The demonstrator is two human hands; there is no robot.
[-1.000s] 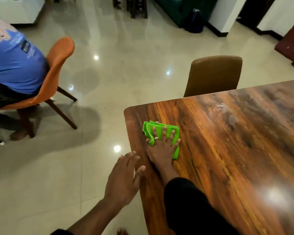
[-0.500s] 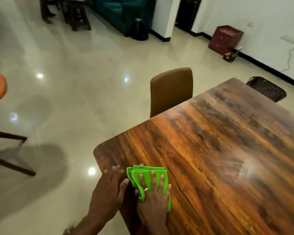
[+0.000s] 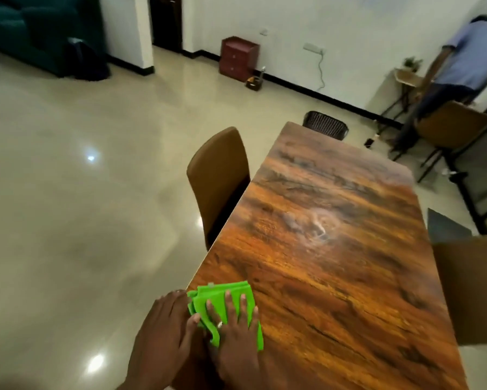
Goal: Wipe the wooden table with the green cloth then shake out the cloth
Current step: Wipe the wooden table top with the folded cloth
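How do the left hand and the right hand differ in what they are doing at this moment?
The right hand lies flat on the green cloth with fingers spread, pressing it onto the wooden table; the left hand lies beside the cloth at the table's edge, and only its thumb reaches the cloth. The right hand wears a ring; none shows on the left. Both hands are open, palm down, and neither grips the cloth.

Both forearms were bare; the right hand wore a small ring; the left hand wore none.
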